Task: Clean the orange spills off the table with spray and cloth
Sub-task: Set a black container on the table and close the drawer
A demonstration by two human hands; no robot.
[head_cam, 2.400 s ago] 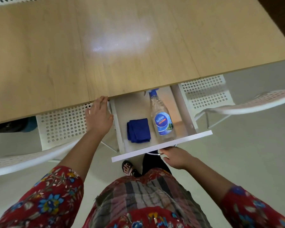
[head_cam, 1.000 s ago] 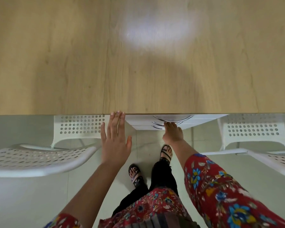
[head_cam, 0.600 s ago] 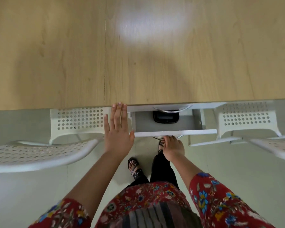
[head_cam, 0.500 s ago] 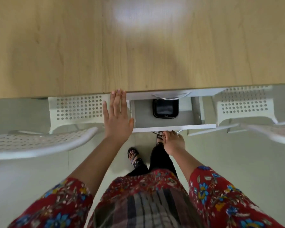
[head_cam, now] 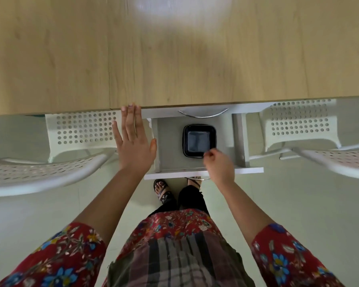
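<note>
- One table [head_cam: 174,59] is seen. It fills the upper half of the frame. Its top is flat, pale wood-grain laminate, with one straight seam left of centre and one soft glare patch at the top centre.
- Two hands are seen, both bare.
- The left hand [head_cam: 134,146] is spread flat, palm down, at centre left. Its fingers are straight, and three fingertips are laid at the table's near edge. Nothing is held.
- The right hand [head_cam: 219,164] is placed over the drawer [head_cam: 168,146]. Its fingers are curled at the near right corner of the tray [head_cam: 199,139]. The hand is blurred, so whether the rim is pinched cannot be told.
- One drawer is pulled out below the table edge, at centre. It is a white box with a grey, smooth floor.
- One tray is set in the drawer. It is black, glossy and square, with rounded corners and a raised rim.
- One curved metal handle [head_cam: 203,113] is seen on a white front just above the open drawer.
- Two white chairs are seen, a left chair [head_cam: 81,129] and a right chair [head_cam: 298,125]. Both are made of perforated sheet with round holes.
- Two sandalled feet [head_cam: 161,188] are seen on the pale floor [head_cam: 298,204], below the drawer.
- Two red floral sleeves [head_cam: 50,262] are seen at the bottom corners.
</note>
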